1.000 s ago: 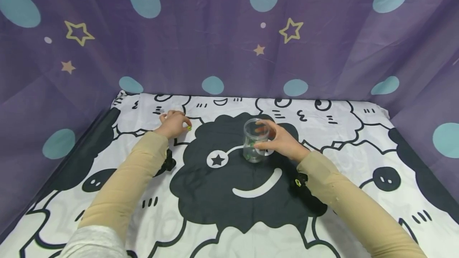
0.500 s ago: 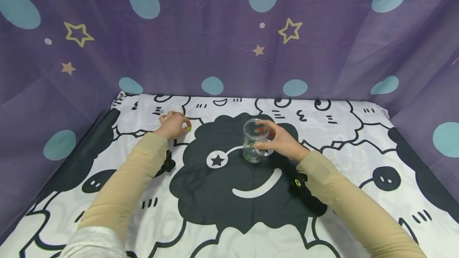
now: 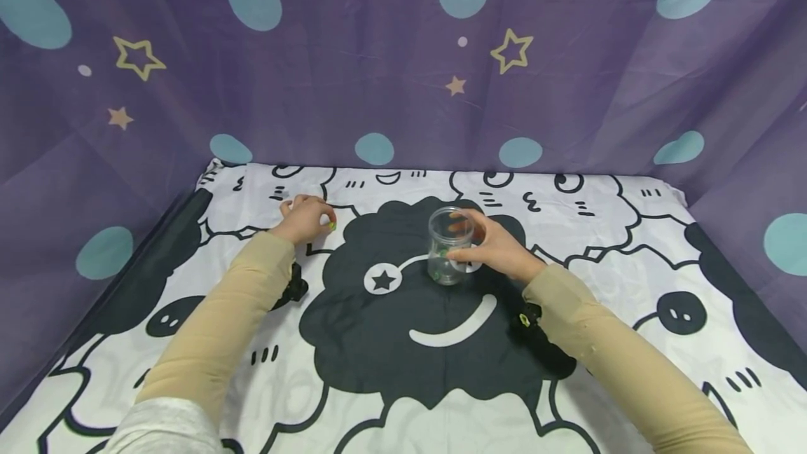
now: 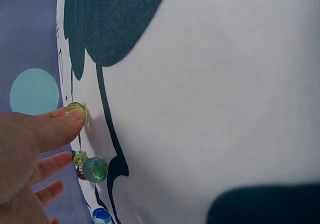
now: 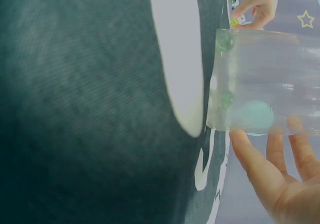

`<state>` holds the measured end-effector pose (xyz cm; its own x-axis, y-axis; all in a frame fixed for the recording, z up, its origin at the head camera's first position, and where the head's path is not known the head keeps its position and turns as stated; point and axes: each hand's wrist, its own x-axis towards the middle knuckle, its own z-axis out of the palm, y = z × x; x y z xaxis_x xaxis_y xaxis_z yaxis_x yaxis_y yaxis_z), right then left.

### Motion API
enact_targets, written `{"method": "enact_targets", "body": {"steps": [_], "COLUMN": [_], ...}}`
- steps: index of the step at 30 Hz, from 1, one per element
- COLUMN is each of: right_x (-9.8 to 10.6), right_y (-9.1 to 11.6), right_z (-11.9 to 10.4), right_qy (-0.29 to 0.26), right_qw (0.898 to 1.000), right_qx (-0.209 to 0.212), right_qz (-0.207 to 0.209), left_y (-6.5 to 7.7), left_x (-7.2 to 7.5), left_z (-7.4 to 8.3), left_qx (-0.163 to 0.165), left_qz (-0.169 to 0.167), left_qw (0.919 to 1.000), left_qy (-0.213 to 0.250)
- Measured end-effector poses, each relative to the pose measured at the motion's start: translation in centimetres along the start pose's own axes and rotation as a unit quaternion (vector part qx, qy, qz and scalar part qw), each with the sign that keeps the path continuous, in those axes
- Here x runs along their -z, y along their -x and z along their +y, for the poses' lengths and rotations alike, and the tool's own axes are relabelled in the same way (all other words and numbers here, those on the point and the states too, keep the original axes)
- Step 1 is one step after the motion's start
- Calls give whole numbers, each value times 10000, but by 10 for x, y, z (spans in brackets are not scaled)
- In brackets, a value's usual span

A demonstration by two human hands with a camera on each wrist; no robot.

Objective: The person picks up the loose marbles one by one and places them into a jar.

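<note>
Between thumb and forefinger, my left hand [image 3: 305, 221] pinches a yellow glass marble [image 4: 76, 108] low over the cloth. Close below it in the left wrist view lie a green-and-clear marble [image 4: 95, 169], a yellowish marble [image 4: 80, 157], a partly hidden reddish marble [image 4: 81, 173] and a blue marble [image 4: 101, 215]. My right hand [image 3: 494, 247] grips the side of a clear plastic jar [image 3: 439, 266], thumb and fingers around it. The jar stands upright with its mouth uncovered. In the right wrist view, green marbles [image 5: 227, 99] show at its bottom.
A white cloth [image 3: 391, 426] with black cartoon drawings covers the table, and the jar is on its dark patch. Behind rises a purple curtain [image 3: 378, 90] with stars and blue ovals, which also flanks both sides. A small dark device [image 3: 295, 286] is under the left wrist.
</note>
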<state>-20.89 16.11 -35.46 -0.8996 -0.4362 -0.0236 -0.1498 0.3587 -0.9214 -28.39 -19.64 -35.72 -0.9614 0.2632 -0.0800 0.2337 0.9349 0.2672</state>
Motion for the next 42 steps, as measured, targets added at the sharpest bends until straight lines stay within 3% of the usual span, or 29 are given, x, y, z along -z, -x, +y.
{"method": "enact_targets", "body": {"steps": [12,24,34,42], "right_x": [0,0,-1,-1], "right_y": [0,1,2,2], "right_z": [0,-2,0,-1], "right_qy": [-61,24,-103,-87], "right_qw": [10000,10000,9999,10000], "right_qx": [41,46,84,22], "right_qz": [-10,15,-30,-6], "left_y": [3,11,13,18], "left_x": [2,7,8,13], "left_z": [-2,10,14,22], "left_qx": [0,-281,-210,-508], "left_qz": [11,262,284,527], "left_qw": [10000,9990,9992,9973], "left_qy": [18,-223,-180,-36]}}
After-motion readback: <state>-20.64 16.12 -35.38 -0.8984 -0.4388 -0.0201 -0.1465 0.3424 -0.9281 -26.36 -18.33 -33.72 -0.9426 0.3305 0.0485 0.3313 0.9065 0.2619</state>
